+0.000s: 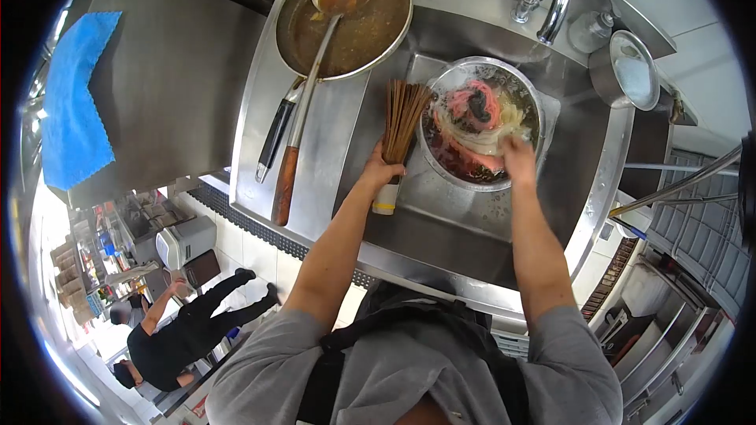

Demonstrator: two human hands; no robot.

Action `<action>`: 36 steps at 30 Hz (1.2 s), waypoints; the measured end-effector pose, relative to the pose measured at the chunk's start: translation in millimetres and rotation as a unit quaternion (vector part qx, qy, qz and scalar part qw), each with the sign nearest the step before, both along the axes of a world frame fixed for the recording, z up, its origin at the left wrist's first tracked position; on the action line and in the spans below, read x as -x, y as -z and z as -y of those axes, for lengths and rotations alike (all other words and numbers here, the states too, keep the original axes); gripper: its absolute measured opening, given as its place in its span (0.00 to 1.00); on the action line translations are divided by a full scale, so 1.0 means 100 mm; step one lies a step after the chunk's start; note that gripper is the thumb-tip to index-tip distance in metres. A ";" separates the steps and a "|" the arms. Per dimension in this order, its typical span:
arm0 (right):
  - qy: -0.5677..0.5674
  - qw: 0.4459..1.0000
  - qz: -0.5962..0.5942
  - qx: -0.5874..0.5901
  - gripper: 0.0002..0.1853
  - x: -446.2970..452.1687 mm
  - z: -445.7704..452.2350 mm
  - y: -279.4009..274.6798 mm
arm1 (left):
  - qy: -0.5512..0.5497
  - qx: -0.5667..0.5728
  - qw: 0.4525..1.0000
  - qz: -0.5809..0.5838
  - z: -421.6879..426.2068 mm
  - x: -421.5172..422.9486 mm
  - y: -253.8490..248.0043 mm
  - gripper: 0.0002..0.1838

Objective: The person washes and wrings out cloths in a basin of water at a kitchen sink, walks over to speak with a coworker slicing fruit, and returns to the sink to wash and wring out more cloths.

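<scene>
My left hand (381,170) is closed around a bamboo wok brush (405,122), its stiff brown bristles pointing up toward the far side of the sink. Below that hand shows a white cylinder with a yellow band (385,198); I cannot tell whether it belongs to the brush. At the right side of a round metal bowl (446,66), my right hand (516,156) reaches in, fingers closed on a wet whitish cloth (482,142). A pink cloth (488,102) with a dark patch lies beside it in murky, foamy water. My right fingertips are partly hidden.
Left of the sink basin (587,149), a wok of brown liquid (299,47) holds a ladle (321,55). A faucet (561,0), soap bottle (589,31) and small metal pot (630,79) stand behind. A blue cloth (79,102) hangs left. A person (181,338) works beyond.
</scene>
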State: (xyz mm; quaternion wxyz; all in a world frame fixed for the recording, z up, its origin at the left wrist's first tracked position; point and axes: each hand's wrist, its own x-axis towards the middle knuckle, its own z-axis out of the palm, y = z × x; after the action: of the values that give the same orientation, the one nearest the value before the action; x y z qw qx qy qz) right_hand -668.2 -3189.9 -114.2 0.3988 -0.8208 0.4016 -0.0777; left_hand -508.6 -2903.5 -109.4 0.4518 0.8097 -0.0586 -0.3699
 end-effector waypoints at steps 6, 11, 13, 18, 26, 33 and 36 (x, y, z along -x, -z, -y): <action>0.086 0.959 -0.089 -0.257 0.12 0.81 -0.42 0.08 | -0.101 0.006 0.978 -0.182 0.01 -0.09 0.39 0.46; 0.059 0.966 -0.081 -0.238 0.11 0.95 -0.46 -0.07 | -0.125 -0.098 0.975 -0.158 -0.09 0.03 0.57 0.38; 0.027 0.974 -0.068 -0.213 0.11 0.98 -0.43 -0.12 | 0.072 -0.345 0.934 0.061 -0.07 0.12 0.51 0.42; 0.027 0.982 -0.071 -0.172 0.12 1.05 -0.35 -0.13 | -0.014 -0.422 0.906 0.027 0.04 0.13 0.71 0.30; 0.034 0.996 -0.062 -0.057 0.12 0.87 -0.15 -0.02 | 0.372 -0.051 0.877 0.300 1.66 0.20 0.50 0.25; 0.039 0.991 -0.111 0.066 0.17 0.05 -0.04 0.62 | 0.562 -0.388 0.720 0.118 2.47 0.06 1.38 0.35; 0.065 0.980 -0.181 -0.054 0.18 -0.15 0.08 1.19 | 0.570 -0.344 0.726 0.174 2.35 -0.13 1.38 0.30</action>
State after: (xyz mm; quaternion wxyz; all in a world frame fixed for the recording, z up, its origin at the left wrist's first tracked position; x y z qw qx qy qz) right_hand -652.9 -3197.7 -233.1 0.3572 -0.7708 0.5230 0.0686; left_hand -495.9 -3138.9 -247.3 -0.1720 0.7741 -0.4551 -0.4050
